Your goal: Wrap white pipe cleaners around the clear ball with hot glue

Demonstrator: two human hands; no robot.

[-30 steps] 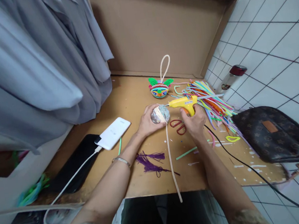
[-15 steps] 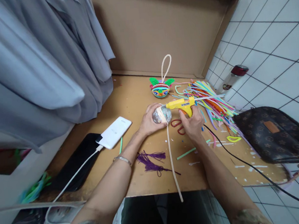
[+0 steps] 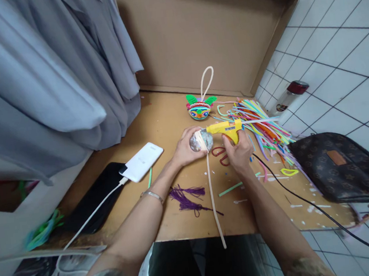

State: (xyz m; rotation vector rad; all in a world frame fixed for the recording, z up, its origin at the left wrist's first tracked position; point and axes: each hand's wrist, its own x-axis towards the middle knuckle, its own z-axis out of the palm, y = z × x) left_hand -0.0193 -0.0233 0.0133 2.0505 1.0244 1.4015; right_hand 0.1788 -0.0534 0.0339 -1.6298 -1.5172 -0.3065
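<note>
My left hand (image 3: pixel 188 148) is wrapped round a greyish, mottled ball (image 3: pixel 207 141) with a cream strip around it. From the ball a long cream pipe cleaner (image 3: pixel 212 196) hangs down past the table's front edge. In my right hand (image 3: pixel 239 149) is a yellow hot glue gun (image 3: pixel 224 127), its nozzle against or very close to the top of the ball. A clear glue stick (image 3: pixel 260 121) sticks out of the gun's back. Beneath the gun lie red-handled scissors (image 3: pixel 219 155), partly hidden by my right hand. Purple tassels (image 3: pixel 187 199) rest near my left forearm.
Behind the ball sits a colourful lion-head ornament (image 3: pixel 199 109) with a cream loop. Bunched pipe cleaners (image 3: pixel 262 125), a bottle (image 3: pixel 290 96) and a brown handbag (image 3: pixel 345 165) are on the right. A white power bank (image 3: pixel 143 162) lies left. The gun's black cord (image 3: pixel 292 194) runs off right.
Both hands keep the same hold, with the nozzle still at the ball. The whole view has shifted very slightly; little else differs.
</note>
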